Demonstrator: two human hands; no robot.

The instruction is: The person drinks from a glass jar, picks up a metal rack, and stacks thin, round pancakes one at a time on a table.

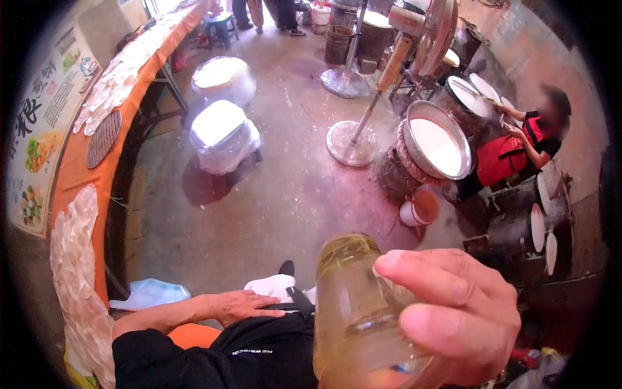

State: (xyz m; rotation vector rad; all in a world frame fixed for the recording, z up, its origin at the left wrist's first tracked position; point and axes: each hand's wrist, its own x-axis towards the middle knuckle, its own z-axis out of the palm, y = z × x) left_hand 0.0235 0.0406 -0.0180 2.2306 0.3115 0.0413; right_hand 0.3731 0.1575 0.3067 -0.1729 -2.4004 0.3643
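Close to the camera, my right hand (pixel 460 305) is wrapped around a clear glass cup (pixel 353 311) with pale yellow liquid in it. The cup is tilted, and its lower rim and part of its side are cut off or blurred. My left hand (pixel 243 306) lies flat on my lap with the fingers stretched out, on dark cloth beside a white patch of clothing. Nothing shows in it.
A long table with an orange cloth (pixel 81 162) runs along the left, bearing thin pale sheets (pixel 78 240) and a round woven mat (pixel 103 139). Plastic-covered stools (pixel 223 139), a standing fan (pixel 353 142), a large basin of white batter (pixel 433 139) and a co-worker (pixel 512 155) are ahead.
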